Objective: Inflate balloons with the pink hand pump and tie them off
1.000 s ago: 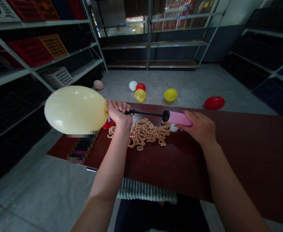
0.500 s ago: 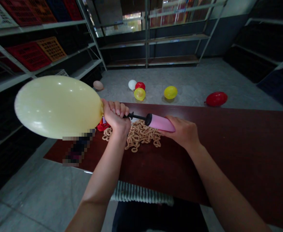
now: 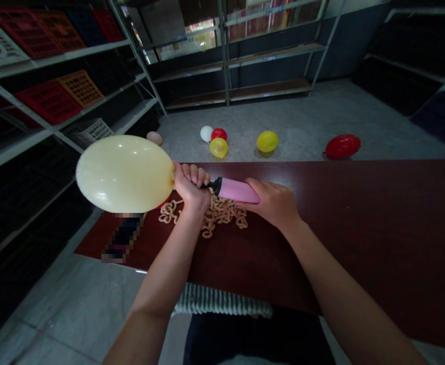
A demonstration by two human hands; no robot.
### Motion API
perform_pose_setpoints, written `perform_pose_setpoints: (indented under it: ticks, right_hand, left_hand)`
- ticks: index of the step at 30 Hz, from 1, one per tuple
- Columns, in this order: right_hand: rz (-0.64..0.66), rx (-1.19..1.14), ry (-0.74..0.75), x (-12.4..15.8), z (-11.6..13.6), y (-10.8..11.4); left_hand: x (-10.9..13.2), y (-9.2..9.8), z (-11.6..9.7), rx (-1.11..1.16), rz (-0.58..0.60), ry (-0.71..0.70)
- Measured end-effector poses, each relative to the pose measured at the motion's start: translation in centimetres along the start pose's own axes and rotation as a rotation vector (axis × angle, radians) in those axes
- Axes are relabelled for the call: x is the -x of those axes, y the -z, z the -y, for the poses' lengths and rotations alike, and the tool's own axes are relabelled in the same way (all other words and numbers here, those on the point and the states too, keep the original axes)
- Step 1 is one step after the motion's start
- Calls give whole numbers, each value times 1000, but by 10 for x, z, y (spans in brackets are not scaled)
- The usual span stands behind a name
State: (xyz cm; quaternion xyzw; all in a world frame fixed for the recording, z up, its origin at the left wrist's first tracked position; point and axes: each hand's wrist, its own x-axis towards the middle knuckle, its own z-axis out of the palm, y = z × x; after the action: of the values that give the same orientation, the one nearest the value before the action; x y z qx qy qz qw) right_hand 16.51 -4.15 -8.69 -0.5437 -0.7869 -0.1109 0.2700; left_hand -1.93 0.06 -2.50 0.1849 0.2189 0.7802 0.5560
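Left hand: closed fist (image 3: 192, 183) at the neck of the pale yellow balloon (image 3: 125, 174), also gripping the black end of the pump (image 3: 237, 190); the join is hidden by the fingers.
Right hand: wrapped (image 3: 271, 200) around the rear of the pump's pink barrel.
Balloon: swollen, off to the left of the left fist, above the table's (image 3: 359, 218) left part.
Pump stroke: barrel close up to the left fist, hardly any rod showing; judged near fully pushed in.
Neck seal: best kept pinched firmly round the nozzle, as a loose grip would probably leak air or let the balloon slip off.
Alignment: barrel and rod best kept in one straight line, since sideways force could bend the rod; left fist steady, right hand doing the travel.
Skin tension: looks taut and smooth; shorter, gentler strokes seem wise, bursting being the main risk.
Clearance: a heap of tan loops (image 3: 222, 210) lies on the table below the hands.
Floor: two yellow balloons (image 3: 267, 141), others red and white, beyond the table.
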Motion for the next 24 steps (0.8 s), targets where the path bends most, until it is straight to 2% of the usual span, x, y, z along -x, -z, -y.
perform_pose_setpoints:
  ticks: [6,14,19,24]
  right_hand:
    - [-31,51,13,1,-10,-3]
    - [-7,171,-11,2,-42,0]
    - [-63,244,-1,5,-61,9]
    - [-81,271,-7,5,-60,21]
  left_hand:
    - [-10,4,-4,38,-22,-19]
    - [-26,13,-18,108,-108,-60]
    - [-31,17,-27,178,-138,-86]
    - [-32,17,-30,207,-144,-75]
